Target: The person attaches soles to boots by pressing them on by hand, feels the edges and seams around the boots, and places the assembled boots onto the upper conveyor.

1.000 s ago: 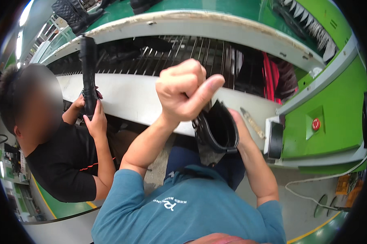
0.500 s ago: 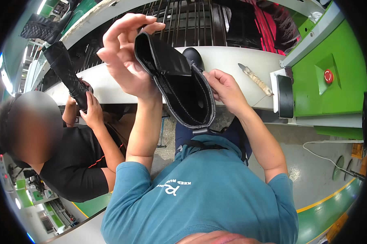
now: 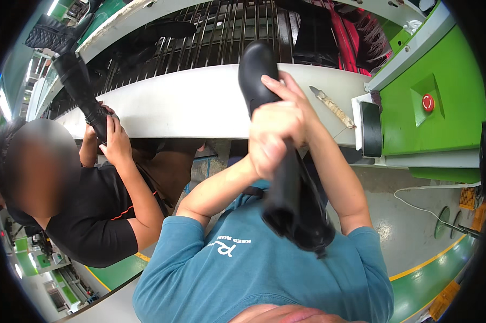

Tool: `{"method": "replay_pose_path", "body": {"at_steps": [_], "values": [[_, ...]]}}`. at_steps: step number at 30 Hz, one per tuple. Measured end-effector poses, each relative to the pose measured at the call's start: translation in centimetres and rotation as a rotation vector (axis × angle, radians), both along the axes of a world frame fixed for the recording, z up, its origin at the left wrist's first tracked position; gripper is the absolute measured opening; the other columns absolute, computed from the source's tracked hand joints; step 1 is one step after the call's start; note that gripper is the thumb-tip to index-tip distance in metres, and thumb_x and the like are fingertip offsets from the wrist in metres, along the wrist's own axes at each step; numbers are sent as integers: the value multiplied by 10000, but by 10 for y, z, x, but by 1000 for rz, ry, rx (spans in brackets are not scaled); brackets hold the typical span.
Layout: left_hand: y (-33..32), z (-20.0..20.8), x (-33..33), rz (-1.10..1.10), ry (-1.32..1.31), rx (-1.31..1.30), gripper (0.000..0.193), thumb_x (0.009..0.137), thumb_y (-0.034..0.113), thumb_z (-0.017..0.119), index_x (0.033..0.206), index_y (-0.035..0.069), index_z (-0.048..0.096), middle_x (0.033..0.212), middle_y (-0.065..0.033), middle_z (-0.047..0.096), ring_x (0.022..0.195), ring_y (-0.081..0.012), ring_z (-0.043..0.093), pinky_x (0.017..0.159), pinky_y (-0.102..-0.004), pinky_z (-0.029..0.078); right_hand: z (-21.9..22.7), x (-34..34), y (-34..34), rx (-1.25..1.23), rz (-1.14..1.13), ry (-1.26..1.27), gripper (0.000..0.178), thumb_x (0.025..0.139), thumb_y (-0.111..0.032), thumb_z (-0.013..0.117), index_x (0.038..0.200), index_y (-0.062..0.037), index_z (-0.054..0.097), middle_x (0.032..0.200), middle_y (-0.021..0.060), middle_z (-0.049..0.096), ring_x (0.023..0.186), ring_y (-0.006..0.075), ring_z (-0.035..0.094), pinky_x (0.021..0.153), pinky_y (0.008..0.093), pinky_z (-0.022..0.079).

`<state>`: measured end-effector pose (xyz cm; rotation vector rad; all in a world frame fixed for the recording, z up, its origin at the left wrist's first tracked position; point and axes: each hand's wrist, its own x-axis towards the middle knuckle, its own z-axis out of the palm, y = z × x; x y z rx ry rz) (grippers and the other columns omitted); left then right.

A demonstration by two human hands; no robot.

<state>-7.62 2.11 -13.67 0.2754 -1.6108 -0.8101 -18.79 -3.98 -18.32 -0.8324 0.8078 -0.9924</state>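
A tall black boot (image 3: 258, 67) is in both my hands, its rounded toe over the white worktop and its open shaft tilted down toward my chest. My left hand (image 3: 275, 134) is closed round it at the ankle, blurred by motion. Just beyond, the fingers of my right hand (image 3: 292, 94) press against the side of the foot part, with some of them hidden behind it. The shaft's opening hangs before my shirt, its edges smeared.
On the white worktop (image 3: 183, 99) lies a tool with a wrapped handle (image 3: 333, 106), right of the boot. A co-worker at left holds another black boot (image 3: 79, 81). Metal rollers (image 3: 221, 32) run behind. A green machine (image 3: 404, 129) with a red button (image 3: 428, 102) stands at right.
The boot has swung round: its opening dropped toward my chest and its toe now points away. My left hand, open and raised before, has come down and closed round the ankle.
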Motion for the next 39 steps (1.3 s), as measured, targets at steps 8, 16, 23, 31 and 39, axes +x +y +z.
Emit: {"method": "replay_pose_path", "body": {"at_steps": [8, 16, 23, 31, 39], "values": [[1, 13, 3, 380, -20, -159, 228, 982, 203, 772, 958, 21, 638, 988, -135, 663, 957, -276, 643, 889, -402, 505, -10, -24, 9, -495, -206, 30, 749, 971, -238, 879, 1545, 0, 460, 1361, 128, 662, 1262, 206, 652, 1121, 370, 513], [-51, 20, 23, 555, -282, -117, 664, 869, 129, 912, 1457, 22, 623, 1458, -177, 641, 1343, -307, 620, 1128, -432, 503, -15, -23, 23, -480, -172, 135, 863, 960, -238, 895, 1616, -28, 375, 1487, 140, 587, 1370, 240, 603, 1171, 411, 490], [-65, 44, 27, 450, -500, -103, 626, 822, 145, 981, 1378, 57, 707, 1230, -104, 707, 1152, -240, 732, 948, -386, 618, -8, -29, 27, -620, -208, 259, 856, 959, -209, 877, 1630, -29, 378, 1482, 154, 592, 1357, 262, 618, 1159, 427, 503], [-65, 2, 34, 464, -155, 90, 511, 869, 49, 949, 1313, -4, 700, 1228, -95, 702, 1120, -211, 746, 955, -348, 645, 18, -19, 13, -1105, -612, 407, 674, 954, -240, 888, 1512, 14, 610, 1429, 208, 625, 1285, 333, 664, 1124, 446, 539], [-65, -6, 31, 453, -135, 32, 488, 885, -27, 908, 1330, 8, 711, 1219, -81, 695, 1084, -179, 717, 908, -302, 622, 14, -20, 0, -1122, -640, 446, 605, 967, -334, 893, 1440, -10, 700, 1356, 175, 661, 1234, 315, 666, 1063, 409, 549]]}}
